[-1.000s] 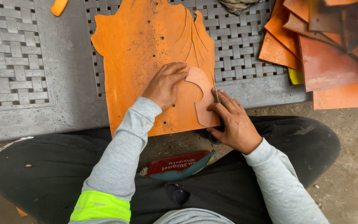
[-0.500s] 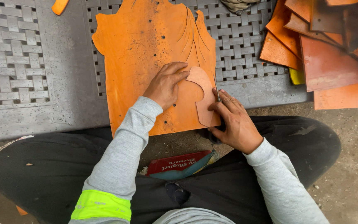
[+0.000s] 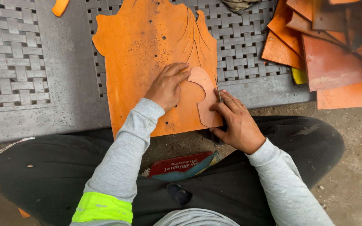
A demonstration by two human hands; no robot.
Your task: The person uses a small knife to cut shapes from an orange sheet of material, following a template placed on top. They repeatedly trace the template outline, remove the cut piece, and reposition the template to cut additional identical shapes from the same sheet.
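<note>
The orange leather sheet (image 3: 147,62) lies flat on the grey metal bench (image 3: 63,92), its near edge overhanging toward the person's lap. On its lower right part, at about 4 o'clock from its middle, sits a paler curved pattern piece (image 3: 204,98). The left hand (image 3: 166,87) presses down flat at the pattern's left edge, fingers spread and holding nothing. The right hand (image 3: 235,123) is closed around a thin blade (image 3: 218,94), whose tip meets the pattern's right edge, just at the sheet's own right edge. Bare woven metal stays open between that edge and the stack of leather pieces (image 3: 336,54) at 2 o'clock. A small orange scrap (image 3: 59,6) lies at 11 o'clock, well apart.
</note>
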